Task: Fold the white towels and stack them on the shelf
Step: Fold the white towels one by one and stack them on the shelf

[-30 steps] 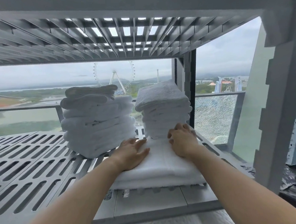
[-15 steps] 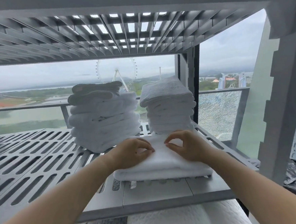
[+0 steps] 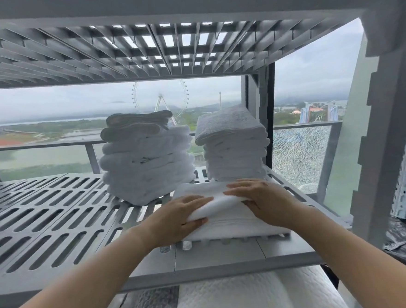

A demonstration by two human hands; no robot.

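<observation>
As left hand (image 3: 177, 215) grips — towel (image 3: 226, 226) crosswise.

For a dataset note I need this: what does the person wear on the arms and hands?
Nothing visible. The left forearm and right forearm are bare down to the frame's edge, with no sleeve in view. The left hand and right hand have no gloves, and no ring, watch or bracelet shows.

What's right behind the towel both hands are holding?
A tall stack of folded towels stands directly behind the towel; a wider stack sits behind-left. The tall stack's base is hidden by the towel and right hand.
</observation>
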